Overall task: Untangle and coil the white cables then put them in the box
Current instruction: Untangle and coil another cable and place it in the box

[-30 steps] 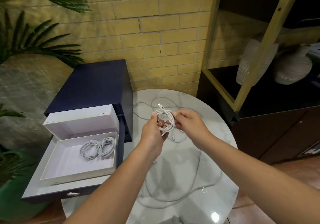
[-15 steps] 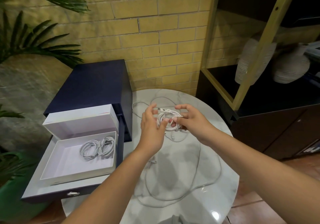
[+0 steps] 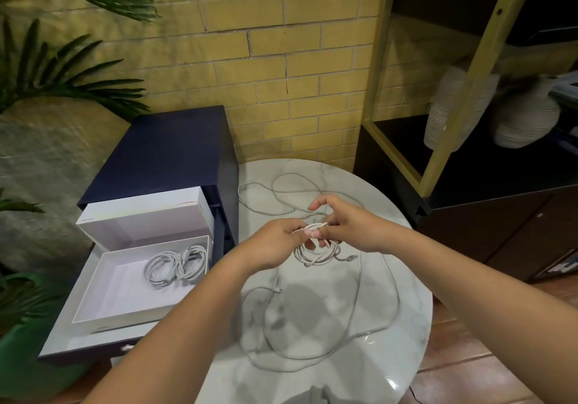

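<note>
A small coil of white cable (image 3: 319, 252) hangs between my hands above the round marble table (image 3: 406, 278). My left hand (image 3: 275, 247) pinches the top of the coil. My right hand (image 3: 344, 225) grips the same spot from the other side, index finger raised. Loose white cables (image 3: 312, 341) trail in wide loops over the table, near and far. An open white box (image 3: 103, 297) stands in the pulled-out drawer at the left, and two coiled white cables (image 3: 176, 266) lie in it.
A dark blue drawer cabinet (image 3: 169, 150) stands left of the table against the yellow brick wall. The box lid (image 3: 140, 213) is propped upright behind the box. A black shelf unit with white vases (image 3: 525, 116) is at the right. Palm leaves (image 3: 47, 75) hang at the left.
Both hands have lowered the coil closer to the table. The coil now hangs below my fingers instead of being wrapped around my left hand.
</note>
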`<state>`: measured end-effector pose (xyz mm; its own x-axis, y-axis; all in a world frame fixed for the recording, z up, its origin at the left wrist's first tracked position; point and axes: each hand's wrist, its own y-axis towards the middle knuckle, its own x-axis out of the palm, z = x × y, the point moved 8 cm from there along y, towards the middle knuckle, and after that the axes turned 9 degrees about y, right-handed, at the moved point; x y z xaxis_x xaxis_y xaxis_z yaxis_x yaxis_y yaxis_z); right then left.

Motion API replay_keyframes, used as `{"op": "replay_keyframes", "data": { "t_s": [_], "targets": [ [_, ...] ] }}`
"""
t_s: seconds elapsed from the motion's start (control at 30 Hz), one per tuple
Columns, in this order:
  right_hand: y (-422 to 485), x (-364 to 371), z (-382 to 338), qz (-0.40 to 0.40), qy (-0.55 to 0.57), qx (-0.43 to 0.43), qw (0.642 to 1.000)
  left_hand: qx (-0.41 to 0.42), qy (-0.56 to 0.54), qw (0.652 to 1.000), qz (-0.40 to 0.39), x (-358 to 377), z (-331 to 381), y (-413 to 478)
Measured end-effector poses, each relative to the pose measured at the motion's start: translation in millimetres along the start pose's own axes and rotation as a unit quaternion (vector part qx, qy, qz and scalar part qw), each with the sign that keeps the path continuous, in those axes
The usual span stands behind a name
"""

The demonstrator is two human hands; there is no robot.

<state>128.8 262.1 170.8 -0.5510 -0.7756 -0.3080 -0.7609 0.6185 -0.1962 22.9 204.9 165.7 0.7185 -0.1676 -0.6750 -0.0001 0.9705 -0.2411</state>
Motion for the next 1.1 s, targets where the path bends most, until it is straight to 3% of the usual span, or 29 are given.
{"op": "replay_keyframes", "data": {
  "t_s": [0.07,0.13,0.2,0.27,0.33,0.53,0.73,0.97,1.1],
  "targets": [
    [1,0,1,0.018,-0.015,-0.009,1.0,-0.018,0.014,1.0,0.006,1,0,0],
    [1,-7,-4,0.096,-0.094,-0.05,0.99,-0.045,0.066,0.996,0.049,0,-3,2],
    [-7,-10,-18,0.186,-0.238,-0.145,0.942,-0.071,0.099,0.987,0.107,-2,-8,2],
    [-15,1,-27,0.202,-0.331,-0.241,0.889,-0.084,0.103,0.98,0.15,-6,-10,1],
    [-16,7,-26,0.199,-0.361,-0.268,0.871,-0.084,0.092,0.98,0.157,-6,-8,1],
    [-8,7,-16,0.203,-0.356,-0.205,0.889,-0.11,-0.08,0.985,0.109,5,-13,2],
    [-1,5,-3,0.207,-0.231,-0.125,0.942,-0.076,0.0,0.982,0.171,-6,-14,-1],
    [0,9,-5,0.215,-0.24,-0.128,0.938,-0.111,-0.145,0.973,0.142,2,-16,0],
    [2,5,1,0.215,-0.161,-0.104,0.957,-0.067,-0.03,0.983,0.169,-3,-9,1]
  ]
}}
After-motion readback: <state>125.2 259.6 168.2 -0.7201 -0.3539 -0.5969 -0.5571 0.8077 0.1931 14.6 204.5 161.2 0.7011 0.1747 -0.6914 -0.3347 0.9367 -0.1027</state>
